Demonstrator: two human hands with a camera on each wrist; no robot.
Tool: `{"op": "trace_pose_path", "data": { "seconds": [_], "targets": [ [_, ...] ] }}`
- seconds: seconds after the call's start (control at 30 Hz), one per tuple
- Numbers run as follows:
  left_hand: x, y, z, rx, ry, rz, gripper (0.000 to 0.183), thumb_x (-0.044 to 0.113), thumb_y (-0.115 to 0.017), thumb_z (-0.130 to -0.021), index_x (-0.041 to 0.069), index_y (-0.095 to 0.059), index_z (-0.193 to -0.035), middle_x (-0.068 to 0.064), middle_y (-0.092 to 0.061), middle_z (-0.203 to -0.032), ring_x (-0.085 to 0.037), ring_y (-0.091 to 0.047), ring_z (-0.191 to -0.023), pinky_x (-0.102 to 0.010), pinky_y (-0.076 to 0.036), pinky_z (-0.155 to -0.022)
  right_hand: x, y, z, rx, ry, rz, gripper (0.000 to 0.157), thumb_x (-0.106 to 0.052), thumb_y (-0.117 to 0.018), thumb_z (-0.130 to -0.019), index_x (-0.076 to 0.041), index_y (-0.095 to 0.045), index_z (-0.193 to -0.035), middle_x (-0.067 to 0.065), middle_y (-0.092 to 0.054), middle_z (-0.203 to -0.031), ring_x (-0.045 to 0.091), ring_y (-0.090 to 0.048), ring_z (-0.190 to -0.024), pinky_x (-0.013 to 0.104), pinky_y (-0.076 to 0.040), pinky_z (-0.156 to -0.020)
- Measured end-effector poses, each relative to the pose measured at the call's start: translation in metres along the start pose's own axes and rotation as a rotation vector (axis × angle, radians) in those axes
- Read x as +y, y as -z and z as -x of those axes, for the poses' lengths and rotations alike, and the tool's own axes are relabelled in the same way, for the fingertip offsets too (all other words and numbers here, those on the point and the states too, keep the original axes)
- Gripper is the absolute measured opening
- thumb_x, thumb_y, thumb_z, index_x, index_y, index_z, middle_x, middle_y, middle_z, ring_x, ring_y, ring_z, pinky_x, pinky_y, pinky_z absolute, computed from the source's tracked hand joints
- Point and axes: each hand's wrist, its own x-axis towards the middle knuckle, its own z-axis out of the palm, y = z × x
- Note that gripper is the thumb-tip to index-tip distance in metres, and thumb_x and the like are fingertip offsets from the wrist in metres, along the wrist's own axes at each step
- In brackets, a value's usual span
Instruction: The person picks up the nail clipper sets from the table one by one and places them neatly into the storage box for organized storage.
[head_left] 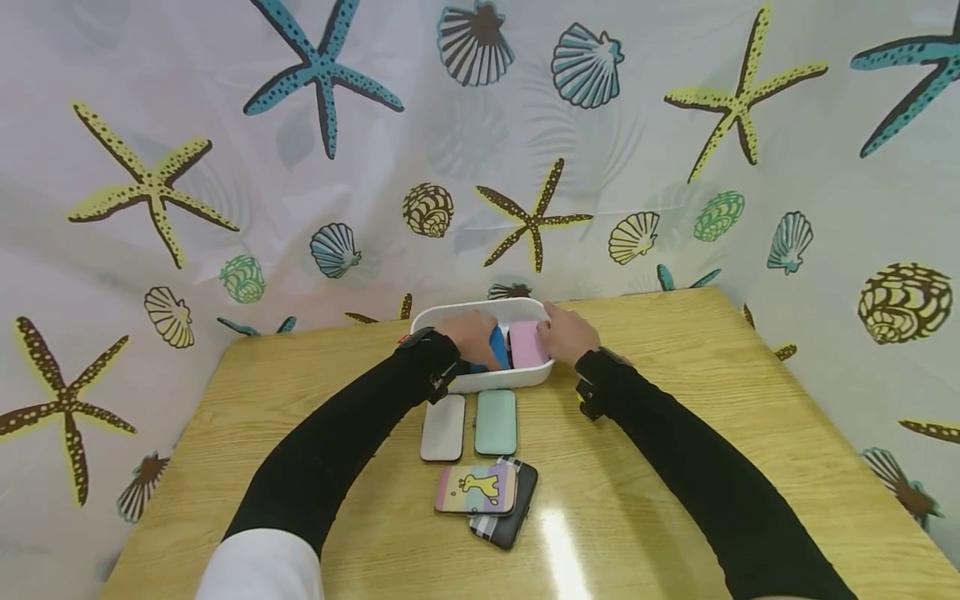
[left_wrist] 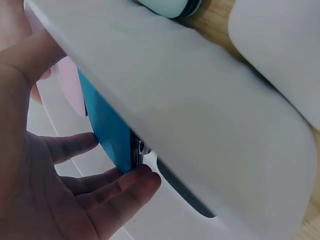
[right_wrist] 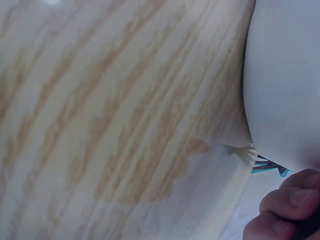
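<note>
In the head view, a white plastic bin (head_left: 517, 380) stands near the table's back edge. My left hand (head_left: 469, 333) reaches over its left side and grips a blue case (head_left: 497, 346). The left wrist view shows the fingertips (left_wrist: 142, 177) at the lower edge of that blue case (left_wrist: 107, 127), beside a metal clasp. On the right, my right hand (head_left: 572, 333) holds a pink flat case (head_left: 528, 344) at the bin's right end. Curled fingers of the right hand (right_wrist: 287, 207) show by the bin wall (right_wrist: 285, 75) in the right wrist view. A dark-edged case (left_wrist: 182, 187) also lies inside the bin.
In front of the bin, a white case (head_left: 443, 427) and a mint case (head_left: 496, 422) lie side by side. Nearer, a giraffe-print case (head_left: 477, 489) overlaps a black plaid-trimmed case (head_left: 513, 500). Behind the wooden table (head_left: 660, 375) hangs a sea-print curtain (head_left: 420, 267).
</note>
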Motion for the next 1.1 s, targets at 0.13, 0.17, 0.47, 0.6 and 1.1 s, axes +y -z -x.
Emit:
{"op": "trace_pose_path", "data": {
  "seconds": [0.13,0.17,0.47,0.6,1.1],
  "targets": [
    [-0.001,-0.001,0.000,0.004,0.011,0.014,0.092,0.064,-0.075,-0.079,0.014,-0.044,-0.151,-0.010,-0.055,-0.140,-0.023,-0.055,-0.120,-0.041,-0.048,-0.103,0.000,0.000,0.000,-0.001,0.003,0.002,0.055,-0.030,-0.038,-0.103,-0.011,-0.037,-0.156,0.016,-0.065,-0.127,0.029,-0.061,-0.092,0.040,-0.046,-0.073],
    [-0.001,-0.001,0.000,0.004,0.013,0.020,0.093,0.064,-0.075,-0.079,0.014,-0.043,-0.152,-0.010,-0.054,-0.141,-0.023,-0.054,-0.121,-0.041,-0.047,-0.103,0.000,0.000,0.000,-0.002,0.003,0.004,0.056,-0.030,-0.037,-0.104,-0.011,-0.037,-0.156,0.016,-0.065,-0.127,0.029,-0.061,-0.091,0.040,-0.045,-0.072],
    [-0.001,-0.002,0.001,-0.001,-0.001,0.037,0.093,0.064,-0.073,-0.081,0.015,-0.042,-0.153,-0.011,-0.051,-0.145,-0.024,-0.054,-0.123,-0.042,-0.047,-0.105,-0.002,0.001,0.002,0.011,0.008,0.007,0.054,-0.029,-0.038,-0.103,-0.011,-0.040,-0.154,0.017,-0.065,-0.128,0.031,-0.061,-0.093,0.043,-0.047,-0.076],
    [-0.003,-0.004,-0.001,-0.010,-0.003,0.045,0.092,0.064,-0.072,-0.082,0.017,-0.040,-0.155,-0.010,-0.048,-0.148,-0.024,-0.053,-0.125,-0.043,-0.045,-0.106,-0.001,0.000,0.001,0.013,0.007,0.007,0.054,-0.029,-0.038,-0.103,-0.011,-0.040,-0.154,0.017,-0.065,-0.128,0.031,-0.061,-0.094,0.045,-0.048,-0.079],
    [-0.005,0.003,0.010,-0.038,-0.023,0.072,0.090,0.065,-0.066,-0.087,0.018,-0.035,-0.157,-0.011,-0.045,-0.152,-0.025,-0.051,-0.131,-0.045,-0.044,-0.108,-0.003,0.001,0.001,-0.003,-0.003,0.022,0.057,-0.030,-0.036,-0.103,-0.010,-0.036,-0.156,0.019,-0.061,-0.135,0.032,-0.060,-0.099,0.048,-0.049,-0.084]
  ]
}}
